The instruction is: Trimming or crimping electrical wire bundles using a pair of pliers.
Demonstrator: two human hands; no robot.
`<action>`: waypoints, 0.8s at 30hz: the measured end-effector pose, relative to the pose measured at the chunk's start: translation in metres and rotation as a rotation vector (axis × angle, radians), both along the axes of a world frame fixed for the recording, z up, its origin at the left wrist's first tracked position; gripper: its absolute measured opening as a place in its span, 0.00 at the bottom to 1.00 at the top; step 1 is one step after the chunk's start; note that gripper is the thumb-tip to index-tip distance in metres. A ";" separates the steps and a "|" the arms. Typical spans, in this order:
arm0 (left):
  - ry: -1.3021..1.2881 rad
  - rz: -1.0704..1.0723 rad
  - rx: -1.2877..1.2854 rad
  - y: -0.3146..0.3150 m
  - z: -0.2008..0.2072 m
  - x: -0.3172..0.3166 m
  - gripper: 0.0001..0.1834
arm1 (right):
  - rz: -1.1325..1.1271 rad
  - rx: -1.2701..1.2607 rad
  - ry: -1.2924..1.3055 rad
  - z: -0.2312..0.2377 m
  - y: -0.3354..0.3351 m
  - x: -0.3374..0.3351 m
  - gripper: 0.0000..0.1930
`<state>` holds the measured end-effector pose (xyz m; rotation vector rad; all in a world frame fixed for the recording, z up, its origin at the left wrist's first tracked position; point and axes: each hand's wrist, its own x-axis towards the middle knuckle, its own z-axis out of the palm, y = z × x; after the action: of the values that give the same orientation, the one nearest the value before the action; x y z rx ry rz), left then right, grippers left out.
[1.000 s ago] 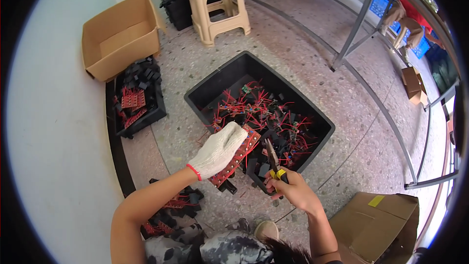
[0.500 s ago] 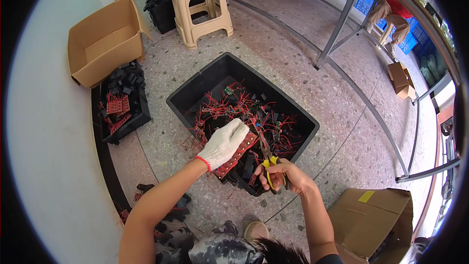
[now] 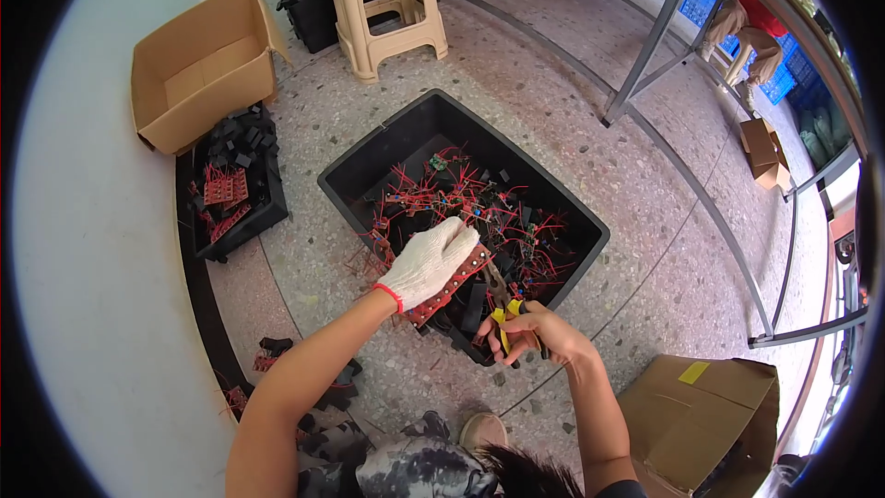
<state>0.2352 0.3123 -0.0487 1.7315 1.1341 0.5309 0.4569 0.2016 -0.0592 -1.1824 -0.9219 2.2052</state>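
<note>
My left hand (image 3: 429, 263), in a white knit glove with a red cuff, grips a red circuit board panel (image 3: 441, 302) with a row of round metallic spots along it. The fingers hide its upper part. My bare right hand (image 3: 530, 332) is wrapped round pliers (image 3: 504, 312) with yellow and black handles. Their metal jaws lie beside the panel's right end; whether they bite on it I cannot tell. Both hands are over the near side of a black plastic bin (image 3: 553, 198), which holds small boards with red wires (image 3: 452, 194) and black plastic pieces.
To the left stand an open cardboard box (image 3: 198, 74) and a smaller black bin (image 3: 267, 217) of black parts and red panels. A beige stool (image 3: 392, 23) is beyond. A metal frame (image 3: 645, 46) runs along the right, with a seated person (image 3: 751, 32) behind. Another carton (image 3: 701, 415) sits near right.
The pliers' jaws have shifted slightly toward me along the panel's right end. My left hand keeps its hold on the panel. The whole view has shifted a little.
</note>
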 end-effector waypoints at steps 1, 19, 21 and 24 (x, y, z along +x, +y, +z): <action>-0.001 0.002 0.001 0.000 -0.001 0.000 0.21 | 0.002 0.001 -0.001 -0.002 0.000 0.003 0.15; 0.154 -0.018 0.020 -0.004 0.013 0.013 0.24 | -0.019 0.142 -0.582 0.013 -0.012 -0.010 0.14; 0.147 -0.001 0.039 -0.002 0.010 0.014 0.24 | -0.074 0.116 -0.540 0.011 -0.013 -0.008 0.14; 0.121 0.074 0.151 0.002 0.003 0.002 0.24 | -0.122 0.258 -0.632 0.015 -0.019 -0.014 0.13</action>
<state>0.2371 0.3145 -0.0454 1.8777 1.2751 0.5760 0.4431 0.1829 -0.0445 -1.7833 -1.2860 1.5655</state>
